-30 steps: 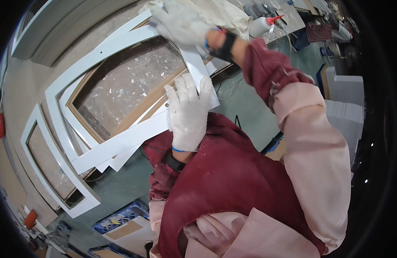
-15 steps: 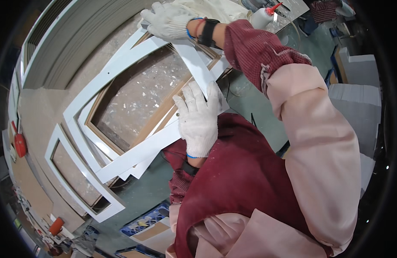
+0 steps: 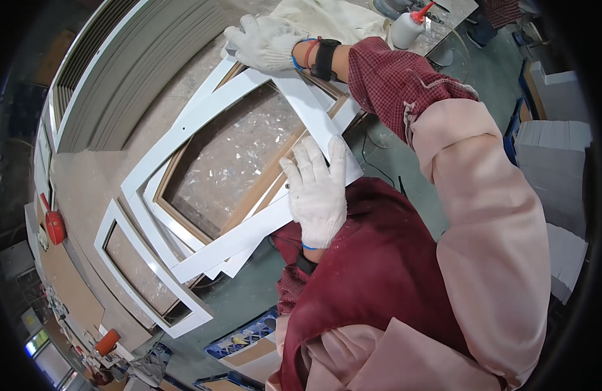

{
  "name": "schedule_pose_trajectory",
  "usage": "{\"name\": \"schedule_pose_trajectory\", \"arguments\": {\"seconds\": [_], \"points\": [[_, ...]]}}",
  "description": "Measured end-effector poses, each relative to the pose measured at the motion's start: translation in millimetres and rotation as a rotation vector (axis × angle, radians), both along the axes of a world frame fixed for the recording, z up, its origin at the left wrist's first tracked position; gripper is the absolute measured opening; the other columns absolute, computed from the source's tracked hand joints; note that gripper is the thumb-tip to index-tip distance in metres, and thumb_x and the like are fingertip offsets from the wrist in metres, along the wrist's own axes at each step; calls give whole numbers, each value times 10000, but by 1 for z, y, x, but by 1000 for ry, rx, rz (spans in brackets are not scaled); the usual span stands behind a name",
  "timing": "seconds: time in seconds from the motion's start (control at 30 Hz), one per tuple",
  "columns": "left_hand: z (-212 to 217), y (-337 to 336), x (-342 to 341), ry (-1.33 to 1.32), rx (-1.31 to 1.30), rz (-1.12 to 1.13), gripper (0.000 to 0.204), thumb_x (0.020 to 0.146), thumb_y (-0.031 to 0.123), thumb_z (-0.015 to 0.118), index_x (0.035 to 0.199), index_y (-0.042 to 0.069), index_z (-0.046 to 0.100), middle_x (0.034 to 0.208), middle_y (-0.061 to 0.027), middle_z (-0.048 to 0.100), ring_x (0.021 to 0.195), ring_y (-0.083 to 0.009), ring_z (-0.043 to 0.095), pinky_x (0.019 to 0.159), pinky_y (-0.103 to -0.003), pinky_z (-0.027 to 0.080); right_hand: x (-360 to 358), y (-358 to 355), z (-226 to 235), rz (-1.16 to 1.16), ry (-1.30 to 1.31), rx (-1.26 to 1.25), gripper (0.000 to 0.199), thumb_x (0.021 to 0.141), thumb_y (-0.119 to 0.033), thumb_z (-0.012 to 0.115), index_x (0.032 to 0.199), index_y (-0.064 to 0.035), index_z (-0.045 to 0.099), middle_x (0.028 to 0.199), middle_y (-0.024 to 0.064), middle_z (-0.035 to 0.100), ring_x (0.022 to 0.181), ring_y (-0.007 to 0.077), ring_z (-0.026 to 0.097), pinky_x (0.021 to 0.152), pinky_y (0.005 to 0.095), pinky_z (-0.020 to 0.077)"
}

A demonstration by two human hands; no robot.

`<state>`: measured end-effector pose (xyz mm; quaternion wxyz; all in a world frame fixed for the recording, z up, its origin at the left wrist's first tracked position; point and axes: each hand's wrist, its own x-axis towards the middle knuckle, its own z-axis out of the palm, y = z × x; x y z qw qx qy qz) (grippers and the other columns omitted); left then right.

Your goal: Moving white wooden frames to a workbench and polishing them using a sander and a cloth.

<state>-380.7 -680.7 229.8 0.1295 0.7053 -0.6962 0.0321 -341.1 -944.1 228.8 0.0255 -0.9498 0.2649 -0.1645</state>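
A white rectangular frame point(image 3: 183, 133) lies on a stack of similar frames on a speckled worktable point(image 3: 229, 156). My left hand point(image 3: 317, 192), in a white glove, presses flat with spread fingers on the frame's near corner. My right hand point(image 3: 265, 44), also gloved, with a black wrist strap, reaches across and rests curled on the frame's far corner. Under the white frame a brown wooden frame point(image 3: 262, 186) shows.
Another white frame point(image 3: 154, 287) lies to the left. A stack of long grey-white strips point(image 3: 125, 72) runs along the table's far side. A white squeeze bottle with a red nozzle point(image 3: 408, 26) stands at the top. Stacked white panels point(image 3: 555, 150) stand at the right. A blue crate point(image 3: 245, 335) sits on the green floor.
The view has tilted, so the frames sit lower and more to the right. My right hand has stayed on the far corner and my left hand still presses the near corner.
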Motion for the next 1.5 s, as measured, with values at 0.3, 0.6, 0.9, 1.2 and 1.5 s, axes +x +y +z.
{"name": "schedule_pose_trajectory", "arguments": {"seconds": [0.3, 0.6, 0.9, 1.2, 1.5], "points": [[-1, 0, 3, -51, 39, -3, 498, 876, 147, 477, 1370, 93, 442, 1279, -283, 495, 1205, -428, 475, 1037, -569, 356, -81, 82, 27, 224, 42, -31, 411, 873, -239, 598, 1233, -71, 492, 1208, 250, 465, 993, 365, 568, 793, 466, 500], [-6, 2, 7, -25, 50, 48, 482, 883, 160, 474, 1362, 110, 456, 1295, -267, 485, 1202, -412, 476, 1030, -564, 364, -19, 24, 9, 174, -3, -52, 287, 898, -217, 547, 1138, -71, 488, 1039, 200, 512, 1016, 361, 550, 801, 482, 475], [-3, -1, 2, -45, 24, 15, 444, 873, 155, 484, 1314, 110, 499, 1257, -256, 508, 1183, -400, 491, 1020, -560, 378, -15, 18, 16, 61, 63, 6, 352, 883, -244, 552, 1190, -81, 491, 1153, 230, 500, 985, 377, 590, 806, 481, 495], [-5, 0, 4, -7, 90, 22, 494, 868, 149, 485, 1360, 115, 463, 1286, -262, 496, 1204, -411, 483, 1040, -566, 362, -69, 78, 26, 258, -78, -180, 361, 835, -192, 593, 1166, -96, 489, 1065, 190, 488, 973, 361, 565, 806, 483, 481], [-6, 0, 2, -32, -25, 60, 504, 881, 158, 468, 1381, 94, 446, 1299, -272, 493, 1208, -417, 481, 1041, -574, 353, 2, -3, 44, -96, 140, -26, 405, 929, -346, 491, 1214, -63, 540, 1180, 218, 568, 1083, 372, 576, 901, 447, 463]]}}
